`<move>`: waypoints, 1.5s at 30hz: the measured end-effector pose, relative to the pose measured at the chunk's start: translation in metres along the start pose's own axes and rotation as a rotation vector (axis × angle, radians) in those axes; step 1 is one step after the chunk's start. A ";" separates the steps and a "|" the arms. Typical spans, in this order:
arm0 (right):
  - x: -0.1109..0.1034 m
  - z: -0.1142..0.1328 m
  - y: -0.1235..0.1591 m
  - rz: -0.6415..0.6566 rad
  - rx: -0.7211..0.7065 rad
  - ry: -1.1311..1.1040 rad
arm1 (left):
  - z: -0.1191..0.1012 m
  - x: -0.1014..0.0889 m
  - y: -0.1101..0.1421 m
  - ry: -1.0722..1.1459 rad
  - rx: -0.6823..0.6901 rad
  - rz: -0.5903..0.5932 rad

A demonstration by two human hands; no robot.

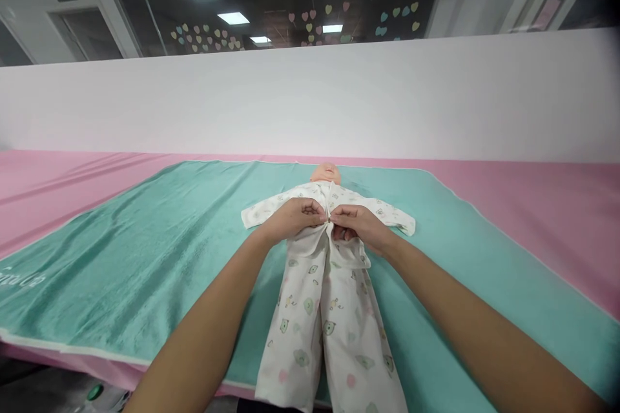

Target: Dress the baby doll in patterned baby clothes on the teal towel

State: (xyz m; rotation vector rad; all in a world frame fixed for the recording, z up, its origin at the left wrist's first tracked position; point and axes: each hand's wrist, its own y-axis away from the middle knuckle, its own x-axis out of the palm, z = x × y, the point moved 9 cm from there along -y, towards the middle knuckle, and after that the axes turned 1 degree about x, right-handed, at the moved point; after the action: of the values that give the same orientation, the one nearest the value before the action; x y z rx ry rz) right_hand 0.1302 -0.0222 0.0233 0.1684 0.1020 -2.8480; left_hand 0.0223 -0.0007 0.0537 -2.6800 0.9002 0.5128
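A baby doll [326, 173] lies on its back on a teal towel [155, 258], head away from me. It wears a white printed romper [320, 316] with little bears and hearts. My left hand [293, 216] pinches the left edge of the romper's front opening at the doll's belly. My right hand [357, 224] pinches the opposite edge, fingertips almost meeting my left at a small snap. Both hands are closed on the fabric. The romper's legs stretch toward me and hang over the table's near edge.
The towel lies on a pink sheet [542, 206] covering the table. A white partition [310, 103] stands behind it, with glass and paper hearts above. A small green object [95, 392] sits on the floor below the near edge at the left.
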 end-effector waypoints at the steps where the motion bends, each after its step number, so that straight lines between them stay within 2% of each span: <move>1: 0.000 0.000 0.000 0.000 -0.003 -0.005 | 0.000 0.000 0.000 0.003 -0.001 -0.004; 8: -0.001 -0.002 -0.002 -0.005 -0.010 -0.005 | 0.001 0.005 0.000 0.119 -0.010 0.019; 14: -0.001 -0.002 -0.001 0.020 -0.036 -0.023 | 0.005 0.007 -0.001 0.102 -0.031 0.041; 18: -0.001 -0.002 -0.002 0.022 -0.051 -0.011 | 0.003 0.010 -0.003 0.115 0.007 0.057; 30: 0.001 -0.001 -0.001 -0.108 -0.076 0.110 | 0.001 0.005 -0.002 -0.209 -0.010 -0.022; 38: 0.002 0.002 -0.001 -0.069 -0.088 0.117 | 0.000 0.009 0.000 -0.139 -0.010 0.031; 45: 0.002 -0.001 -0.002 -0.060 -0.066 0.065 | 0.002 0.006 -0.002 -0.185 0.007 -0.007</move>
State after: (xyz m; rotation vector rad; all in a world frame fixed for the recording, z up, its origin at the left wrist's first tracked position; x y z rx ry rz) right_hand 0.1273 -0.0207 0.0221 0.2478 0.2174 -2.8948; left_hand 0.0270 -0.0016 0.0496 -2.5769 0.8378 0.7405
